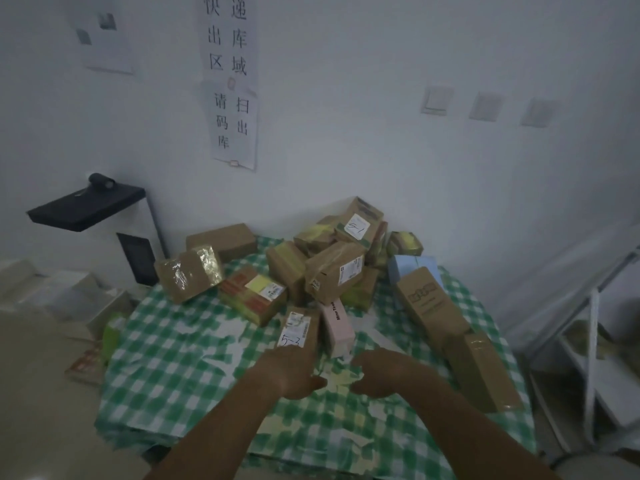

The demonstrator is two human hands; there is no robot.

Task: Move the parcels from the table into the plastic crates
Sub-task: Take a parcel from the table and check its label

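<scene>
Barely started: most parcels (332, 271) still heaped at worktop (180, 358) far edge, no crates in view. Left hand (289, 370) probably grips the small labelled parcel (298, 329); right hand (384, 374) curled, grasp unclear.

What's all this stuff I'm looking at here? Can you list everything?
Parcels: over a dozen, mostly brown cardboard, piled on the table's far half.
Pink box: one, beside the parcel marked 5-3.
Blue box: one, right of the pile.
Table: one, green-white checked cloth.
Paper signs: several, white, on the wall.
Black device: one, left of the table.
Wall switches: three, white, right wall.
White rack: one, far right.
Hands: left hand and right hand, over the table's near middle; grip unclear.
</scene>
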